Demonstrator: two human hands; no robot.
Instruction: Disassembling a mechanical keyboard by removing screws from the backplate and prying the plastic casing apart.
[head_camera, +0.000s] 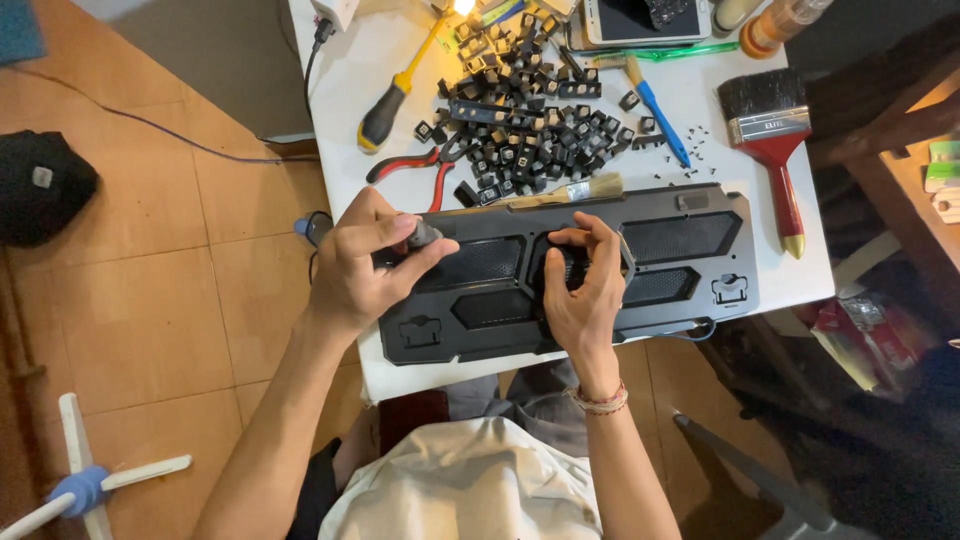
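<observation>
A black keyboard case (680, 265) lies face down on the white table (700, 140), its underside up. My left hand (365, 265) grips a small dark-handled screwdriver (422, 235) over the case's left end. My right hand (585, 285) rests on the middle of the case, fingers curled on its ribbed panel. Behind the case is a heap of several loose black keycaps (530, 120).
On the table stand a yellow-handled screwdriver (395, 95), red pliers (415, 165), a blue-handled brush (660, 115), a red-handled paintbrush (775, 140), a pale bristle brush (575, 190) and a phone (645, 20). Tiled floor lies to the left with a black cap (40, 185).
</observation>
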